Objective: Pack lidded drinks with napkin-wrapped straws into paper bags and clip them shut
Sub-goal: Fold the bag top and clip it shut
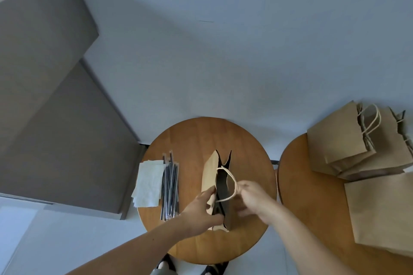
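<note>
1. The left hand (201, 210) pinches the left wall of the paper bag (210, 176) at its near end, thumb at the mouth and fingers laid along the outside.
2. The right hand (252, 198) is curled against the bag's right wall. The twine handle (232, 182) loops just by its index finger, and the fingertips are hidden behind the knuckles.
3. The bag stands upright at the middle of the round table (194, 138), mouth parted and its interior dark.
4. Left of the bag lie wrapped straws (170, 187), touching a stack of napkins (148, 183) that overhangs the table's left edge.
5. There is bare tabletop far of the bag and near of it.
6. On the second table (297, 185), to the right, flat paper bags (348, 140) are piled and cut off by the frame.
7. A grey cabinet (55, 96) stands to the left.
</note>
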Demonstrator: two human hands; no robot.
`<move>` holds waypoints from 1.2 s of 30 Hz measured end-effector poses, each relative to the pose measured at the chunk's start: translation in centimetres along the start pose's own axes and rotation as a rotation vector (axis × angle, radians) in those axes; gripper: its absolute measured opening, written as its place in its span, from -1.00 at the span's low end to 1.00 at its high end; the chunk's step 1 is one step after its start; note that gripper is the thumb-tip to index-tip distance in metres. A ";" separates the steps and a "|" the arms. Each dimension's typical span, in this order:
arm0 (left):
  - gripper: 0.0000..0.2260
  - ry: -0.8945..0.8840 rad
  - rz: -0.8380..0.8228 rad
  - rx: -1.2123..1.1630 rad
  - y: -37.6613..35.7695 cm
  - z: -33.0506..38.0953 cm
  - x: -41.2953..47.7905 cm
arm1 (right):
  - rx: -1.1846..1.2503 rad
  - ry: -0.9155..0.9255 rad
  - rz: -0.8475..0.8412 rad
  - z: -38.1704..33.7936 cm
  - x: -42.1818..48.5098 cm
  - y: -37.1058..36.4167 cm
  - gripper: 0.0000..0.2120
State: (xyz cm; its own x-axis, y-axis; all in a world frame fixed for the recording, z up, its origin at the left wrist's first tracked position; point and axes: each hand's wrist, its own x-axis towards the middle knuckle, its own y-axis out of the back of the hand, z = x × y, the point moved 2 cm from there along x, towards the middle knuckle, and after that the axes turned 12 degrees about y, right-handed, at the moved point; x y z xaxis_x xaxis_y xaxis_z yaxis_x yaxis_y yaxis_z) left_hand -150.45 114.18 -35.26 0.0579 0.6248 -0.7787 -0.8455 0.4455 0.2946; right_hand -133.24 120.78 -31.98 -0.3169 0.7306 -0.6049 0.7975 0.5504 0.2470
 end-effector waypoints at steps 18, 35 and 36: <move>-0.76 -0.006 0.394 0.440 2.5 3.5 1.5 | -0.353 0.389 0.072 3.1 1.1 0.0 -0.62; -0.88 -0.138 0.536 0.422 4.3 2.4 3.7 | -0.895 0.042 0.127 16.7 9.7 5.6 -0.77; -0.90 -0.136 0.568 0.371 4.2 2.2 3.8 | -0.912 0.025 0.122 16.8 10.3 5.4 -0.72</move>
State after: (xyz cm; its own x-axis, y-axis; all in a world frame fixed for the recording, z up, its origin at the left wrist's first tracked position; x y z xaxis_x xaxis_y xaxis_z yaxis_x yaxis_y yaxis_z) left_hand -152.63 119.82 -35.77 -0.2539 0.8902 -0.3782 -0.5282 0.1999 0.8252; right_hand -123.61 124.50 -49.58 -0.2767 0.8074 -0.5211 0.1163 0.5664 0.8158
